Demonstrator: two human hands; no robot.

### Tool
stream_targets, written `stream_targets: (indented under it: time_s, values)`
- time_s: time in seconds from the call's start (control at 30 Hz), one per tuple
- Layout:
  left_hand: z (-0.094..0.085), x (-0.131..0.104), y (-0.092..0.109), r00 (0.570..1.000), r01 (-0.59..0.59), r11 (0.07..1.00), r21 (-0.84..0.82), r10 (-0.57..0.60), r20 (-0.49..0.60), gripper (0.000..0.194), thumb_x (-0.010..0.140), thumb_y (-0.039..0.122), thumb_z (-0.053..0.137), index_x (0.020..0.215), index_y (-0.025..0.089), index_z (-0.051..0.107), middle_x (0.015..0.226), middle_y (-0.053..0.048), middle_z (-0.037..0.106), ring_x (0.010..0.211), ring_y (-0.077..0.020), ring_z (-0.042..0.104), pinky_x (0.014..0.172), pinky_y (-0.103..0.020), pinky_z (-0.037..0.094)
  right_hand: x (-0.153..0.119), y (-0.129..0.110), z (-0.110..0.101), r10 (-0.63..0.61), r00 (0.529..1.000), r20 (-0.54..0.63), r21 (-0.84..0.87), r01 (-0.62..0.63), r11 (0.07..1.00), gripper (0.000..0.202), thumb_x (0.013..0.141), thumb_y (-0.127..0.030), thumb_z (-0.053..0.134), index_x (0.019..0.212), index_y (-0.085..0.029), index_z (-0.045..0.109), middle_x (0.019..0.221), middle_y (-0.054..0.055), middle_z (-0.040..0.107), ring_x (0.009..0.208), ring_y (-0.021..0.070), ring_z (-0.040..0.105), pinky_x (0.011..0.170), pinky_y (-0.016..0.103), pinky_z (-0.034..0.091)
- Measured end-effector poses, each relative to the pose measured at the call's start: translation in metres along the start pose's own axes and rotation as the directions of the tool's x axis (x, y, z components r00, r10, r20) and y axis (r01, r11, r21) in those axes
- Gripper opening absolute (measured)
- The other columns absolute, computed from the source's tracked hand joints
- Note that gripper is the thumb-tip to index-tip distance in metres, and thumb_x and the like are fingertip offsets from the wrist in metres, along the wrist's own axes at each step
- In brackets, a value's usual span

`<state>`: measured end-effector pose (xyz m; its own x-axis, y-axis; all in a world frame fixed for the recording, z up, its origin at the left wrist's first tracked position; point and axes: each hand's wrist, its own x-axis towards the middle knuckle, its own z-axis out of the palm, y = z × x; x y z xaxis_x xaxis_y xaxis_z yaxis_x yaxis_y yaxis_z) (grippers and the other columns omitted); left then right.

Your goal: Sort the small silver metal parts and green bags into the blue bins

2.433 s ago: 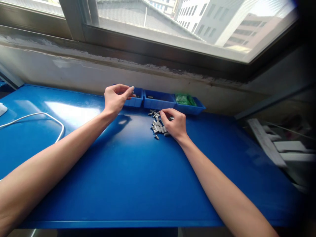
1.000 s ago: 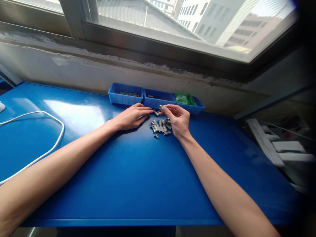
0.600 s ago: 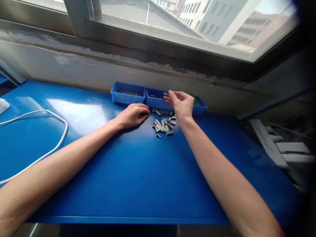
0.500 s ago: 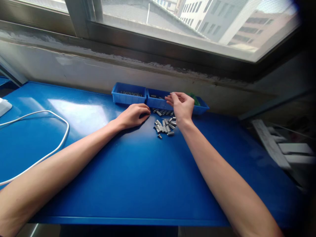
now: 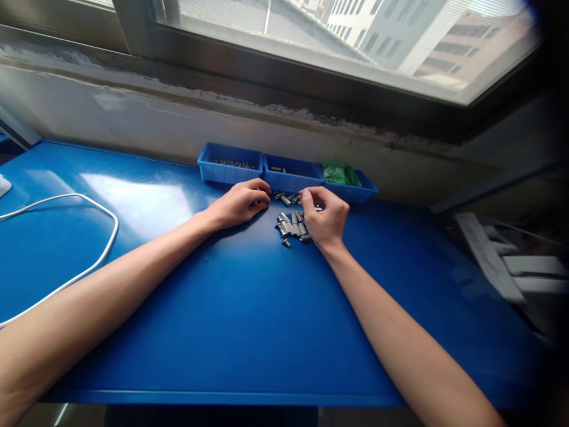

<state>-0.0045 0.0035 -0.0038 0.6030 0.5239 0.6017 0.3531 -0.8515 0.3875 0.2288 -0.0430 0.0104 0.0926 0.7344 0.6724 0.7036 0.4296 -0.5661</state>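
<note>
a: how is the left hand (image 5: 246, 201) set?
b: loosely curled, low over the desk (image 5: 249, 332) toward its far edge, just in front of the left bin (image 5: 229, 174). i can't tell whether it holds anything.
a: and the right hand (image 5: 326, 216)?
b: thumb and forefinger are brought together at the right end of the row (image 5: 285, 199) of metal parts. whether a part is between them, i can't tell.
a: where is that row?
b: near the far edge, along the front of the middle bin (image 5: 293, 181), between the two hands.
a: are there more parts?
b: a pile (image 5: 292, 228), nearer the front edge than the row and just left of the right hand. one loose part (image 5: 287, 243) lies at the pile's near side.
a: what do the bins hold?
b: many small metal pieces (image 5: 233, 163) in the left one, a few parts in the middle one, a green bag (image 5: 338, 173) in the right bin (image 5: 353, 193). all three stand side by side along the far edge.
a: what's on the left?
b: a white cable (image 5: 116, 222), looping in from the left edge.
</note>
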Motion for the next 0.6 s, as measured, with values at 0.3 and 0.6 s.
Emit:
stream_targets:
  time_s: [0.3, 0.6]
  values:
    - [-0.0039, 0.0032, 0.0052, 0.992, 0.052, 0.989, -0.136, -0.066, -0.106, 0.018, 0.095, 0.027, 0.07, 0.102, 0.015, 0.082, 0.097, -0.009, 0.079, 0.08, -0.0161, 0.073, 0.074, -0.025, 0.056, 0.0002, -0.0032, -0.0007, -0.007, 0.999, 0.033, -0.01, 0.007, 1.0, 0.022, 0.096, -0.033, 0.06, 0.084, -0.022, 0.075, 0.08, 0.004, 0.078, 0.072, 0.0216, 0.073, 0.072, 0.034, 0.058]
    - [-0.0054, 0.0028, 0.0089, 0.93, 0.301, 0.876, -0.377, -0.357, -0.085, 0.03, 0.085, 0.04, 0.079, 0.1, 0.014, 0.082, 0.081, -0.007, 0.079, 0.07, -0.0165, 0.072, 0.067, -0.026, 0.057, 0.0007, -0.0027, 0.0002, -0.033, 0.998, 0.049, 0.0, 0.033, 0.999, 0.02, 0.095, -0.03, 0.061, 0.083, -0.022, 0.075, 0.081, 0.004, 0.078, 0.072, 0.0205, 0.072, 0.071, 0.033, 0.056]
